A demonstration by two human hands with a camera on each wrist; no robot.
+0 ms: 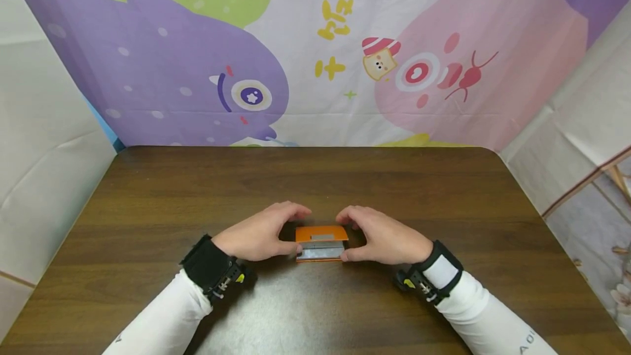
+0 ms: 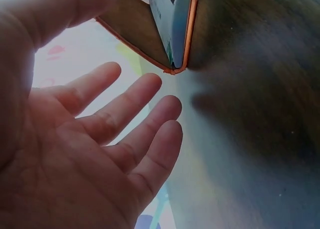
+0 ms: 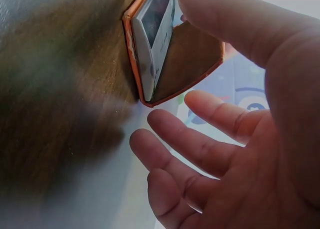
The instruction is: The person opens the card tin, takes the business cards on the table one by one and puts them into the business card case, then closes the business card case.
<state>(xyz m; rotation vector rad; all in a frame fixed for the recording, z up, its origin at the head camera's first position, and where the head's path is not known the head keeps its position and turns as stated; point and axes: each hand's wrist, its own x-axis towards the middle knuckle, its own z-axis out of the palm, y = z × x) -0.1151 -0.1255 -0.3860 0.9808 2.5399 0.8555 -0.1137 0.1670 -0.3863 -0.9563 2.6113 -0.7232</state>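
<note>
A small orange folding case [image 1: 321,233], like a card wallet, sits on the table with its cover raised part way. Brown lining [image 3: 192,51] shows inside the cover, and a pale grey insert with a dark patch [image 3: 159,36] lies against the other side. My left hand [image 1: 266,233] is at its left end, thumb tip at the case's edge, the other fingers spread and loosely bent beyond it. At the right end, my right hand [image 1: 386,236] mirrors this, thumb tip by the near right corner. Neither hand's fingers wrap round the case.
The brown wooden table [image 1: 315,179] extends around the case. Behind its far edge hangs a cloth backdrop [image 1: 315,97] with cartoon figures, and pale cloth panels [image 1: 54,169] flank the sides. A black strap with a small device [image 1: 212,270] is on each wrist.
</note>
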